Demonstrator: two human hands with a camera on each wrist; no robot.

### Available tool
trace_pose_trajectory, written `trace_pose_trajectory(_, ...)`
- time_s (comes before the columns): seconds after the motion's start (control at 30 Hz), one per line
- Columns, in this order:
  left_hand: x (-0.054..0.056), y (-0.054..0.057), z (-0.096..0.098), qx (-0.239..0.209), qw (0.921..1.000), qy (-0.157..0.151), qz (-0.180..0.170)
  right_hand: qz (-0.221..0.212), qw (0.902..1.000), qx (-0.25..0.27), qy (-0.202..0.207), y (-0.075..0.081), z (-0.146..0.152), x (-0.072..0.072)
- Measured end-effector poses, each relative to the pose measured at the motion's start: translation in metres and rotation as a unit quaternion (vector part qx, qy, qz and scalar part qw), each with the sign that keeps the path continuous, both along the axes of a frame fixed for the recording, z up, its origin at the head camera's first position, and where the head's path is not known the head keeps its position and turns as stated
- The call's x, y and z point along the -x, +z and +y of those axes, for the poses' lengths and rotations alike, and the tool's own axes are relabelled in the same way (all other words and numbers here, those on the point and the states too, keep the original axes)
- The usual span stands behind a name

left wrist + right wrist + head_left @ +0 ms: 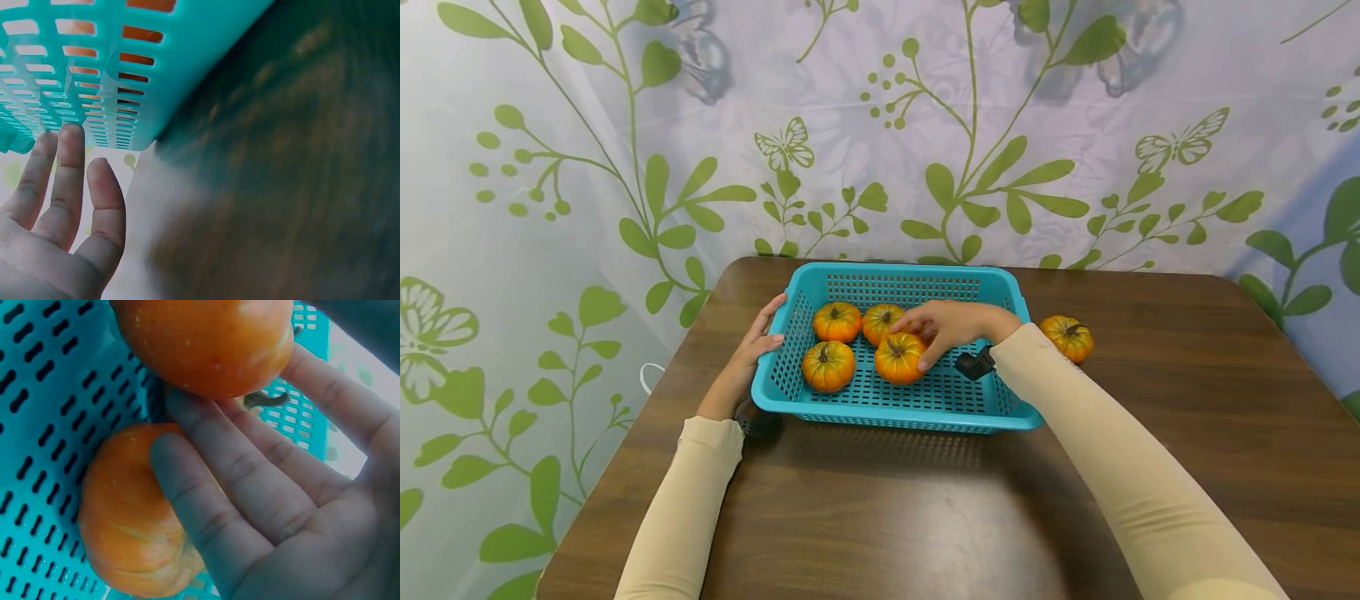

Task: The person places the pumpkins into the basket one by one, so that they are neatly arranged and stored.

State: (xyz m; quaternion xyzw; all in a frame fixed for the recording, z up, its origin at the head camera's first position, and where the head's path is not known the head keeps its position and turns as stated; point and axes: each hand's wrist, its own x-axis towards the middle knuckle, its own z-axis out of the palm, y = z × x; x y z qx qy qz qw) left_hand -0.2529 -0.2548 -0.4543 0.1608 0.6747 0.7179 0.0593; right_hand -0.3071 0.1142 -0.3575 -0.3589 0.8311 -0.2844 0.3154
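In the head view, several small orange pumpkins lie inside a teal plastic basket. My right hand reaches in from the right and grips one pumpkin between thumb and fingers. The right wrist view shows that pumpkin at the fingers, with a second pumpkin beside the fingertips. Behind the gripped one sits another pumpkin, partly covered by the hand. Two more, a back pumpkin and a front pumpkin, lie at the left. My left hand touches the basket's left rim, its lower fingers straight beside the slotted wall.
One pumpkin lies on the brown wooden table, just outside the basket's right end. A leaf-patterned cloth hangs behind the table and along its left side. A thin white cable shows by the left table edge.
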Motion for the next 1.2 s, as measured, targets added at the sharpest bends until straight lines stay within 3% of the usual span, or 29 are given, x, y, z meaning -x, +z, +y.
trace_pose_trajectory(0.27,0.001,0.0,0.0,-0.004,1.0,-0.009,-0.001,0.005,0.9998,-0.021,0.001,-0.007,-0.007,0.001)
trace_pose_trajectory(0.5,0.003,0.0,0.003,-0.002,1.0,0.003,-0.003,0.011,0.9995,-0.028,-0.004,-0.015,-0.011,-0.001)
trace_pose_trajectory(0.9,0.002,0.0,0.0,-0.005,0.9999,-0.011,-0.006,-0.012,0.9999,0.001,-0.01,-0.019,-0.015,-0.007)
trace_pose_trajectory(1.2,0.001,0.001,-0.002,0.009,0.9998,-0.001,-0.019,0.004,0.9999,0.004,-0.013,-0.024,-0.021,-0.007)
